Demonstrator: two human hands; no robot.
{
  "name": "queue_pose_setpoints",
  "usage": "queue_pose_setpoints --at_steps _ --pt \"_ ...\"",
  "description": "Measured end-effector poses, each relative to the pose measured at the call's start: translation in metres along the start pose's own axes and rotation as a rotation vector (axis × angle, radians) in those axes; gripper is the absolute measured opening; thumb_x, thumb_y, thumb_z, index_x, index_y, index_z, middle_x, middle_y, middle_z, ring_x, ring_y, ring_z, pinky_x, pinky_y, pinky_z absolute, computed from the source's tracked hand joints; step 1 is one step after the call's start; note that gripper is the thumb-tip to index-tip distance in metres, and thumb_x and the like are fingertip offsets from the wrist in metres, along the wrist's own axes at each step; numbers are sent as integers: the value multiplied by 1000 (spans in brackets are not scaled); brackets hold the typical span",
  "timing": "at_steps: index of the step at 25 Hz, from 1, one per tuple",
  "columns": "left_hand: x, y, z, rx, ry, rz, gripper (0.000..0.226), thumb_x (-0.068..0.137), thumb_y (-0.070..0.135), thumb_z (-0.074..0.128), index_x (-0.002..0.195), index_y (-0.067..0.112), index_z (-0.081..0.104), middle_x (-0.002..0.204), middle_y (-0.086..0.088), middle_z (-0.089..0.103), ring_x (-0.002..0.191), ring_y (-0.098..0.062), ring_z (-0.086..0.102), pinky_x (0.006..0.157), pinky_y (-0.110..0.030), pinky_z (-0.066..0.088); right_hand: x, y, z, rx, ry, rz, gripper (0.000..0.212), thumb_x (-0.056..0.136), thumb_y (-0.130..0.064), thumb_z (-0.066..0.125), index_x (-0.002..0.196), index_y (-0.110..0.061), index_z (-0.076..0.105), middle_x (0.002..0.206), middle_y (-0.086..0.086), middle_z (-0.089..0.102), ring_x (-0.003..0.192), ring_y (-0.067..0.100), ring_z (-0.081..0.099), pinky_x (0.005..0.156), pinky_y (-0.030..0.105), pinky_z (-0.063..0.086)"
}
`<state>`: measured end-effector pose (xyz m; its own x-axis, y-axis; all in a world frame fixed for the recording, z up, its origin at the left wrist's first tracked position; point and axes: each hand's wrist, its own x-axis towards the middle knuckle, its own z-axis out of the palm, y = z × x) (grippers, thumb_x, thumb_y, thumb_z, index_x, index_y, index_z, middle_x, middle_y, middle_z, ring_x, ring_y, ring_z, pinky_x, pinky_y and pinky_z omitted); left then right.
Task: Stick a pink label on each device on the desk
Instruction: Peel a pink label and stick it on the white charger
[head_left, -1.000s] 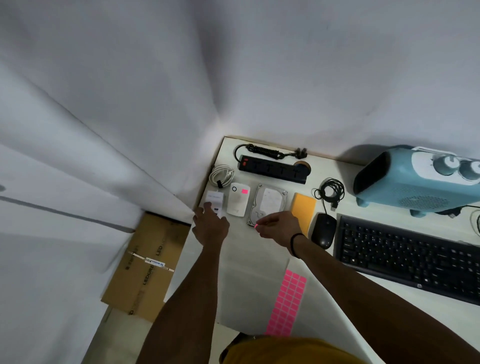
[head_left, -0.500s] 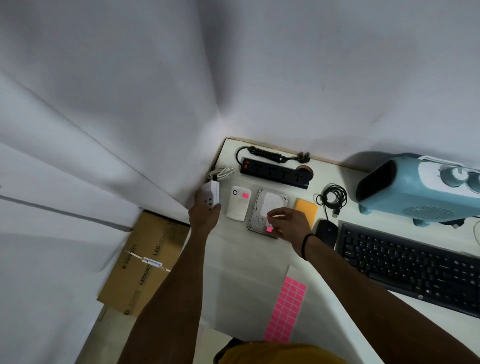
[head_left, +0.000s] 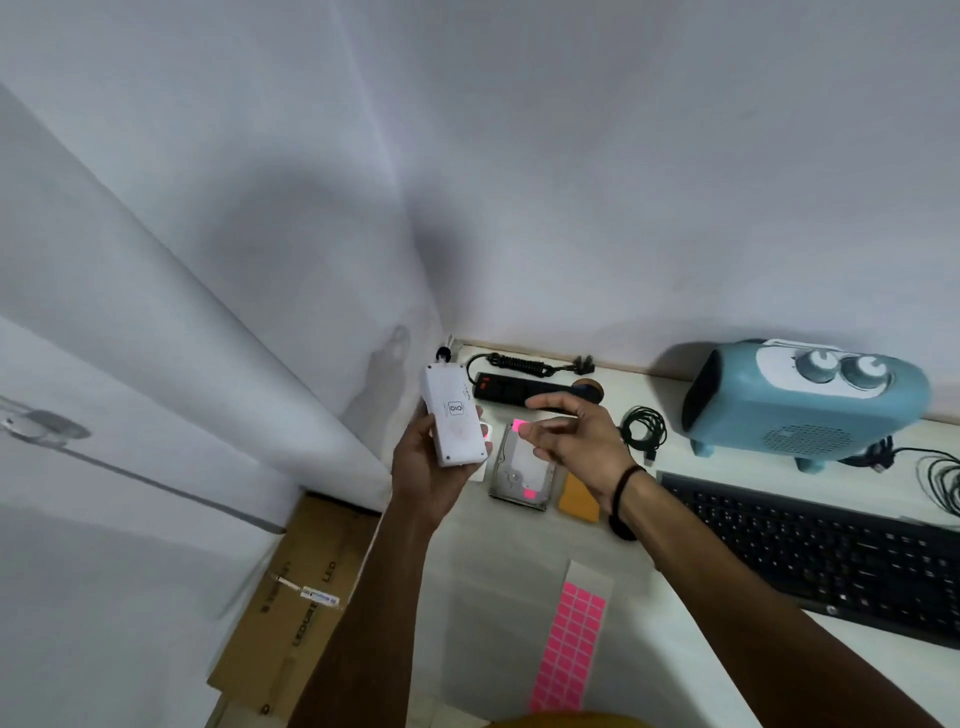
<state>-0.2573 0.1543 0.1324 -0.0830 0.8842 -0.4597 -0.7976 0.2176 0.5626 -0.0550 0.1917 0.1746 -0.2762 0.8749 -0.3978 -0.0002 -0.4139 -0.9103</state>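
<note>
My left hand (head_left: 423, 470) holds a white charger block (head_left: 453, 415) lifted above the desk's left end, its logo face towards me. Beside it hovers my right hand (head_left: 579, 439), fingers spread, with one pink label (head_left: 518, 426) stuck at a fingertip. Below them lies a silver hard drive (head_left: 519, 467) with a pink label (head_left: 530, 494) on its near edge. A white device (head_left: 483, 467), mostly hidden behind the charger, shows a pink sliver. The pink label sheet (head_left: 569, 644) lies near the desk's front edge.
A black power strip (head_left: 511, 389) lies at the back, with a coiled black cable (head_left: 644, 428) and a blue heater (head_left: 805, 402) to its right. An orange pad (head_left: 577, 501) and a black keyboard (head_left: 810, 545) sit right of the drive. A cardboard box (head_left: 296, 608) stands on the floor to the left.
My left hand has lifted the white charger off the desk and turned it towards me. My right hand left a label on the hard drive and rose towards the charger.
</note>
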Motion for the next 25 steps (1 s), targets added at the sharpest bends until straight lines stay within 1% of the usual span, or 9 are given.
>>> queue_pose_setpoints --at_steps 3,5,7,8,10,12,15,21,25 --pt "-25 -30 30 -29 -16 -15 43 92 25 40 127 9 59 107 -21 66 82 -33 66 76 -42 46 -19 -8 -11 -128 53 -116 18 74 -16 84 91 -19 77 74 2 75 68 11 65 79 34 58" --pt "-39 -50 48 21 -14 -22 42 95 26 33 117 5 62 95 -19 67 74 -34 65 67 -37 49 -33 -12 -19 -220 88 -172 13 73 -25 86 83 -23 79 73 -2 76 65 6 65 78 31 57" --pt "-51 -67 66 73 -24 -27 41 96 27 35 107 4 66 86 -19 66 70 -34 62 58 -34 50 -46 -16 -27 -277 129 -221 12 72 -30 86 82 -25 80 72 -5 76 65 2 67 75 26 56" --pt "-55 -74 73 100 -34 -23 38 94 28 39 108 4 66 85 -19 65 69 -34 61 56 -33 49 -51 -19 -31 -285 147 -235 13 72 -31 86 82 -25 80 72 -6 76 68 3 69 77 26 57" --pt "-63 -86 86 145 -85 -3 40 84 30 52 114 6 62 88 -20 61 68 -33 59 55 -33 48 -59 -24 -39 -299 170 -255 16 70 -35 86 82 -26 80 74 -5 77 73 10 74 81 36 60" --pt "-67 -95 92 187 -117 16 46 79 29 57 119 8 61 91 -21 58 69 -33 57 55 -32 48 -63 -28 -45 -312 220 -262 16 68 -36 86 80 -26 79 71 -4 77 69 11 74 80 42 61" --pt "-76 -104 101 217 -135 44 50 87 26 51 133 8 58 93 -17 63 73 -30 59 56 -32 50 -73 -32 -51 -314 318 -251 14 67 -31 88 74 -24 79 65 -6 75 57 5 67 75 37 62" --pt "-87 -110 109 287 -156 111 53 88 23 47 140 19 56 102 -14 67 78 -25 64 56 -31 54 -89 -40 -54 -305 388 -223 15 61 -32 89 68 -25 78 62 -7 74 61 8 71 73 35 62" --pt "-93 -106 114 287 -148 114 45 98 19 40 139 15 57 102 -18 67 78 -29 63 54 -32 56 -97 -55 -58 -429 453 -241 38 53 -46 91 73 -22 70 61 -4 71 54 9 67 59 27 58"
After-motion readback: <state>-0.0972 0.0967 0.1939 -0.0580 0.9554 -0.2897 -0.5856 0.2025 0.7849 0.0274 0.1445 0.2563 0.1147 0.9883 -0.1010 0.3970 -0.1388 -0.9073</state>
